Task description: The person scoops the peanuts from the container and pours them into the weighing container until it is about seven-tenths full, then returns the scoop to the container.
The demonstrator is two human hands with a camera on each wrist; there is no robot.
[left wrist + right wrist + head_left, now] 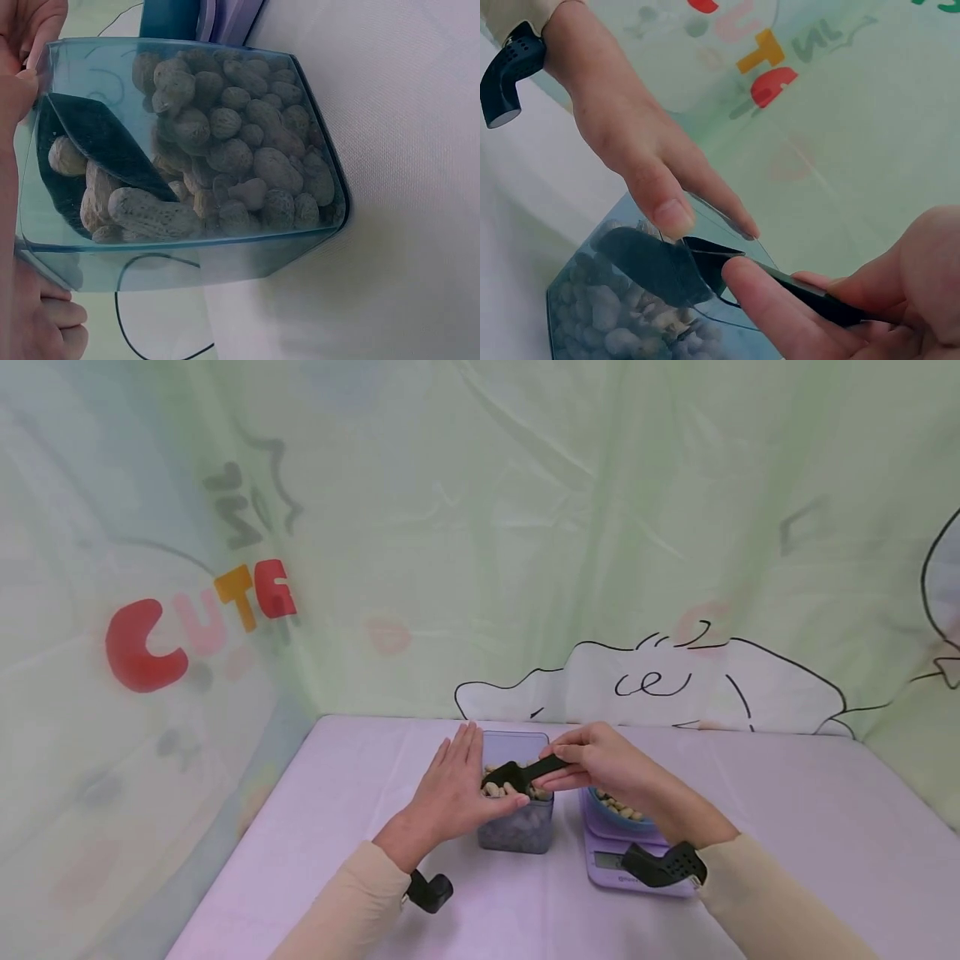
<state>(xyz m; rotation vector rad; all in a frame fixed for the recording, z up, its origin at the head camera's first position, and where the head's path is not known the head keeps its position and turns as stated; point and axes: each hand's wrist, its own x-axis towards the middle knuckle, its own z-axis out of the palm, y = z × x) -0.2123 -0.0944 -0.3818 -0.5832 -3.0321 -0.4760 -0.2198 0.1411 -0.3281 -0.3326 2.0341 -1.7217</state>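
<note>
Pale green printed fabric (390,527) walls the space, its left side lettered in red, pink and orange, and a smooth lilac-white bench (315,802) runs across below. On it, the left hand (450,785) holds nothing: its fingers lie straight along the left side of a clear bluish plastic box (516,831), thumb spread apart over the near rim. Inside the box are tan unshelled peanuts (154,214) (some on the scoop). The right hand's (600,760) fingers pinch the handle of a black plastic scoop (545,767), its bowl within the box. Rightward, a purple kitchen scale (600,843) carries a round blue bowl (622,823) of peanuts.
</note>
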